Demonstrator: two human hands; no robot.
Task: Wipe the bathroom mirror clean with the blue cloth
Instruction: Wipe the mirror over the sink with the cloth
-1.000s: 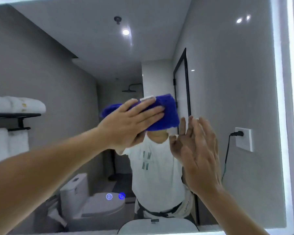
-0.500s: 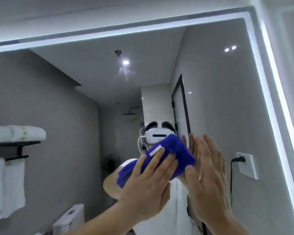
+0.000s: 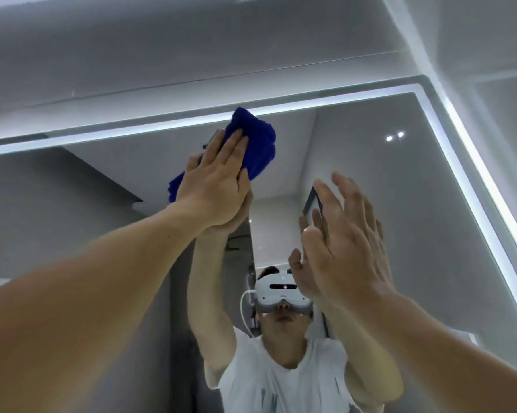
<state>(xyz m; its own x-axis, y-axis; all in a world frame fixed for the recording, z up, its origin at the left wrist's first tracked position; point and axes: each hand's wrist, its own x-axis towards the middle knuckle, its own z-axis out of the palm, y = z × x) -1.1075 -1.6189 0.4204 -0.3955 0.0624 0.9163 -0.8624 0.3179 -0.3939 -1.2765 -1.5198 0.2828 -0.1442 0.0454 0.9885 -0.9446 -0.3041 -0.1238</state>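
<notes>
A fluffy deep-blue cloth is pressed flat against the glass of a large rectangular bathroom mirror in the upper middle of the frame. It lies just below the glowing white light strip that runs along the mirror's top edge, and the cloth's upper tip overlaps that strip. The cloth is held there by the left hand, whose fingers are laid straight and close together over its lower part, not curled round it. The right hand is raised at centre right, lower than the cloth and apart from it. Its fingers are straight, slightly spread and holding nothing; whether the glass is touched by them cannot be told. In the lower middle of the mirror a person in a white headset and a white T-shirt is reflected.
</notes>
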